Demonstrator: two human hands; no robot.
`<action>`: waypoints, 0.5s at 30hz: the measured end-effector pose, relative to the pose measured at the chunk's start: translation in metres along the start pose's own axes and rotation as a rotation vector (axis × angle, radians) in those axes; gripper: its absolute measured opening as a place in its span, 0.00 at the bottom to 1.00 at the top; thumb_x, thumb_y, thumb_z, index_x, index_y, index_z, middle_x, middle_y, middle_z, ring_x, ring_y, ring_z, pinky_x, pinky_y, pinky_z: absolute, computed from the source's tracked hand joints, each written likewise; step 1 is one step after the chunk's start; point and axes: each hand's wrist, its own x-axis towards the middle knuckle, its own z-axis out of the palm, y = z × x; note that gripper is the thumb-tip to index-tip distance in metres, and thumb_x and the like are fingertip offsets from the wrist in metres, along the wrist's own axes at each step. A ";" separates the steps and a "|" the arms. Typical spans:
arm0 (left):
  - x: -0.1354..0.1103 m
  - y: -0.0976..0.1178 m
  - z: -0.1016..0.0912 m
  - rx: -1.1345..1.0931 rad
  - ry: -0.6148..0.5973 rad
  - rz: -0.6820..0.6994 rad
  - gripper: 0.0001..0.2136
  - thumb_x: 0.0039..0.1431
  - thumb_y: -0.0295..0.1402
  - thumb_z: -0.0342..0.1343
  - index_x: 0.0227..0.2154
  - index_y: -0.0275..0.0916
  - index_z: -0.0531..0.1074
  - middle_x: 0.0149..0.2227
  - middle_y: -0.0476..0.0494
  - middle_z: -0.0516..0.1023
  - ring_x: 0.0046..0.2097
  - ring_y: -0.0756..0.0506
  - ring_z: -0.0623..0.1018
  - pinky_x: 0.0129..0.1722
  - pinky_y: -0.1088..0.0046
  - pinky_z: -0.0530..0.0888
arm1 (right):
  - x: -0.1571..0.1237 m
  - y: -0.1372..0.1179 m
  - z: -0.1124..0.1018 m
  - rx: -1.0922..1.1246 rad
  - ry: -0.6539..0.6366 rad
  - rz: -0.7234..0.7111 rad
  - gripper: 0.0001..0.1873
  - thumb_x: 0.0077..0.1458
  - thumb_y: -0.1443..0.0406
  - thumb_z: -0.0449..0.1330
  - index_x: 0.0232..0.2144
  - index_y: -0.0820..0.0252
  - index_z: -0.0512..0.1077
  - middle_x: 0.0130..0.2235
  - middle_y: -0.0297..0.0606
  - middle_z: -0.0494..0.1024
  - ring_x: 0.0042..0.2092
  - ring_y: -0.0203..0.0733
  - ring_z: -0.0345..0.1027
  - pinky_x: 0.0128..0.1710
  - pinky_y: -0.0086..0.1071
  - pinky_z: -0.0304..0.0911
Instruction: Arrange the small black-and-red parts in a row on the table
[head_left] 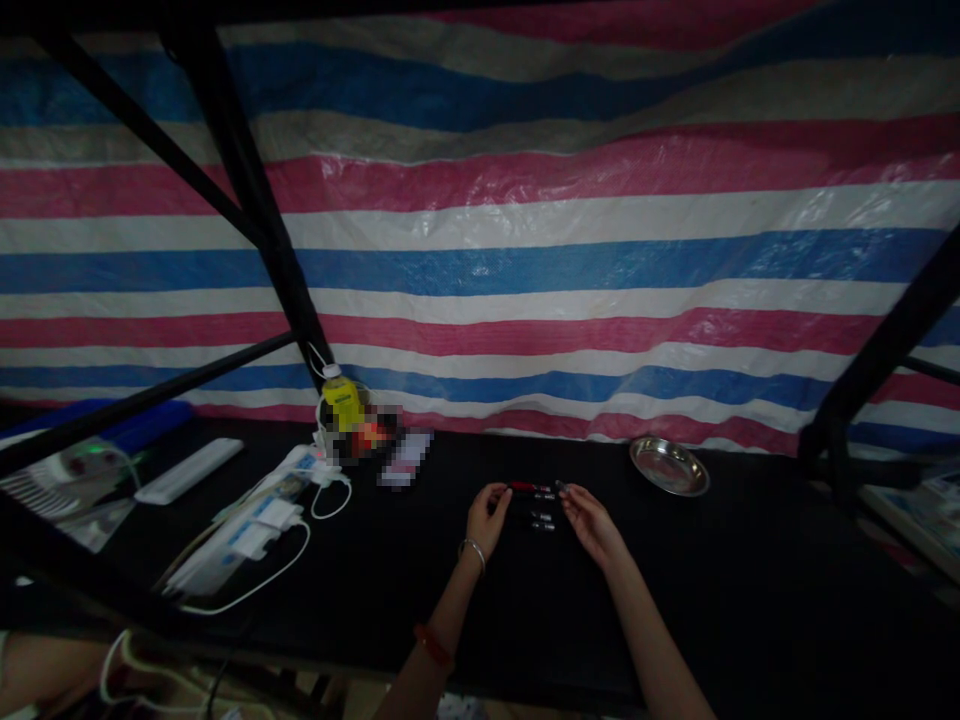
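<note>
Red slim stick (pixel 529 487) between the fingertips of left hand (pixel 487 515) and right hand (pixel 591 520), set apart near its two ends, actual grip impossible to tell, perhaps liable to roll into dark sticks (pixel 541 517) just bodyward if nudged by either thumb.

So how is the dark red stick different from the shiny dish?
The red stick is thin and straight, while the metal dish is round and wider.
The stick is dark red; the dish is silvery.
The stick has the left hand at one end; no hand touches the dish.
Both are at the black table.
</note>
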 end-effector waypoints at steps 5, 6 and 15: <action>-0.003 0.008 -0.001 -0.035 0.028 0.014 0.16 0.49 0.45 0.55 0.33 0.37 0.74 0.29 0.46 0.75 0.33 0.48 0.73 0.33 0.72 0.69 | -0.006 0.000 0.008 -0.115 -0.043 0.025 0.12 0.38 0.64 0.68 0.29 0.60 0.73 0.30 0.37 0.78 0.31 0.39 0.72 0.34 0.32 0.67; -0.003 0.008 0.000 -0.046 0.029 0.020 0.16 0.49 0.45 0.56 0.32 0.36 0.74 0.28 0.46 0.75 0.32 0.48 0.73 0.32 0.73 0.69 | -0.008 0.000 0.010 -0.115 -0.043 0.041 0.13 0.37 0.64 0.69 0.28 0.61 0.73 0.30 0.37 0.78 0.30 0.38 0.72 0.34 0.32 0.67; -0.007 0.007 0.002 0.001 -0.107 0.117 0.14 0.52 0.44 0.53 0.28 0.36 0.74 0.21 0.51 0.71 0.24 0.52 0.69 0.25 0.77 0.65 | -0.019 0.000 0.022 -0.211 -0.161 0.092 0.17 0.35 0.62 0.71 0.29 0.62 0.73 0.29 0.37 0.78 0.31 0.37 0.73 0.36 0.31 0.66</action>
